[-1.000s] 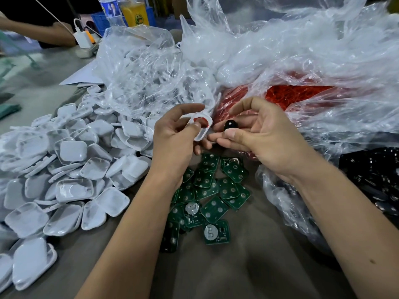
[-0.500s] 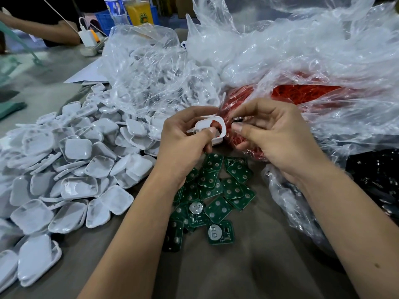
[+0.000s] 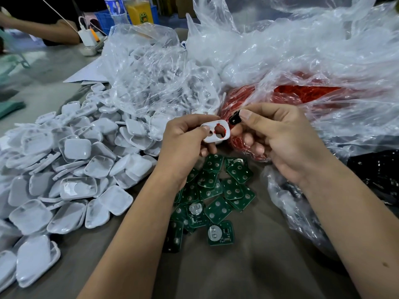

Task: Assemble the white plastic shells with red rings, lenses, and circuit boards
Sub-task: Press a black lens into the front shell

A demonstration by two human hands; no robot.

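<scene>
Surroundings: a heap of white shells [image 3: 71, 169] covered the left of the grey surface [image 3: 248, 272]; green circuit boards [image 3: 216, 190] lay scattered in front of and beneath both hands. At the far left edge another person's arm [image 3: 41, 31] rested near a white charger [image 3: 86, 37], with a bottle [image 3: 115, 9] and a yellow container [image 3: 140, 11] behind.
In the way: crumpled clear plastic [image 3: 302, 50] rose directly behind the hands and spread across the right side.
Held shell: one white shell [image 3: 216, 131] sat between the hands above the boards, its cut-out face turned up, red showing inside the opening.
Left hand: the left hand [image 3: 183, 139] gripped that shell, thumb on its near edge and fingers [image 3: 207, 149] curled below.
Right hand: the right hand [image 3: 282, 139] pinched a small black lens [image 3: 234, 119] between thumb and forefinger, just beside the shell's upper right corner; whether they touched could not be told.
Containers: a clear bag [image 3: 155, 78] held more white shells; a second bag [image 3: 291, 93] held red rings; at the right edge a bag [image 3: 375, 169] held black parts.
</scene>
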